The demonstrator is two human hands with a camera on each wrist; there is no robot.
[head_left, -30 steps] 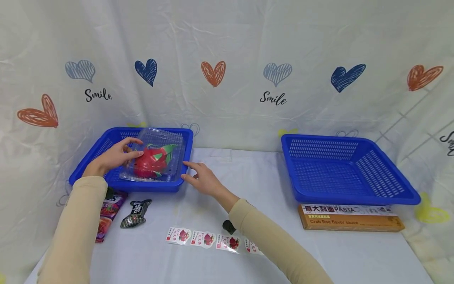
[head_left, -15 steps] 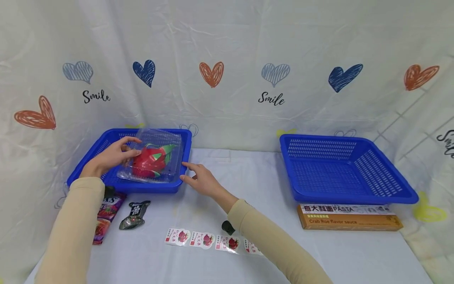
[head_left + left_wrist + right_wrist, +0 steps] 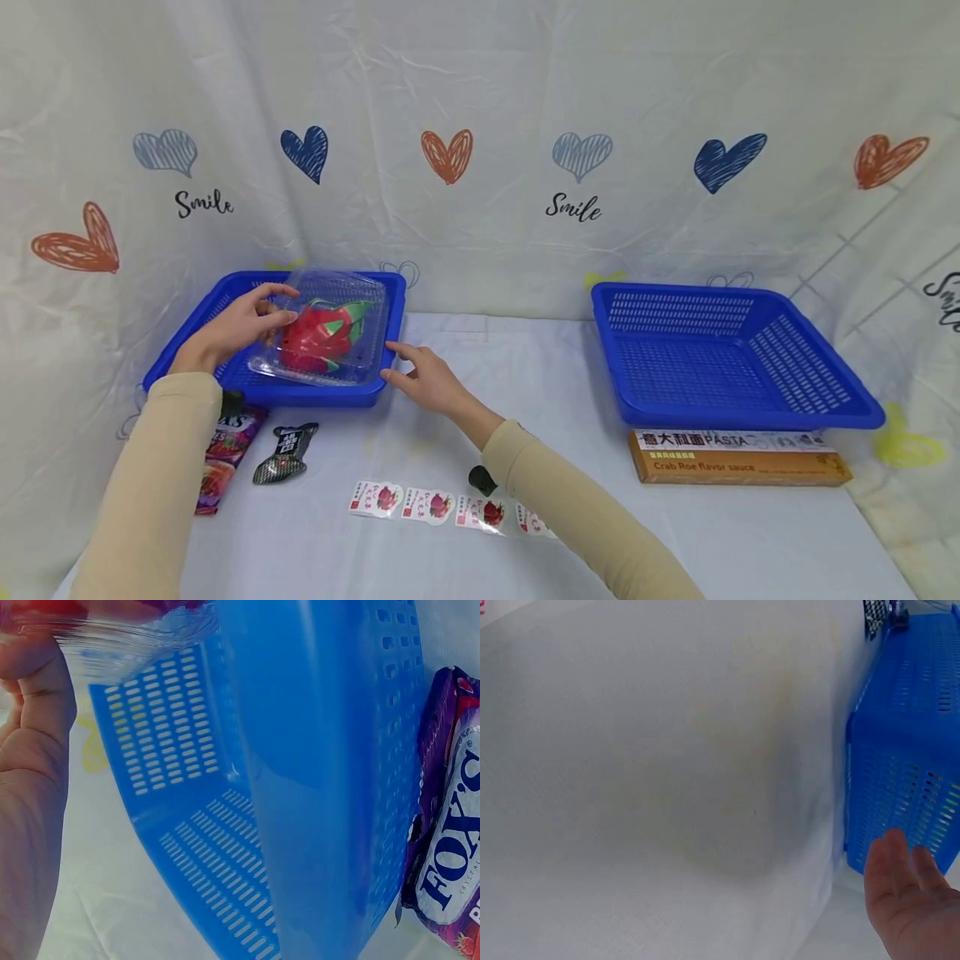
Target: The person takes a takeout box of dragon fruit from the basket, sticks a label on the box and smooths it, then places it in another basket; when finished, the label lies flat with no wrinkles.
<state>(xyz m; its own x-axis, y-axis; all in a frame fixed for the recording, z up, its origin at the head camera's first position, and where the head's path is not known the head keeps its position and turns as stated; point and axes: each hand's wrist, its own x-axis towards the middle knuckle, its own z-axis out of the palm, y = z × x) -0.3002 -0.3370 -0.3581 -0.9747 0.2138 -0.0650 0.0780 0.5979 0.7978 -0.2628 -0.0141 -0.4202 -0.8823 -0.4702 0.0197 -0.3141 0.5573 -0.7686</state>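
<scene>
Over at nine o'clock, the left hand (image 3: 236,325) pinches the clear box (image 3: 369,350) by its nine o'clock edge, red-and-green fruit (image 3: 311,337) inside. The box sits askew at the blue basket (image 3: 322,397) — whether it rests on the bottom, no telling from here. And the right hand (image 3: 431,382)? At the basket's three o'clock rim, thumb and forefinger apart, gripping no box. Looks like a placing or lifting step, hard to say which — either way, it calls for a steady left pinch while the right braces the rim.
</scene>
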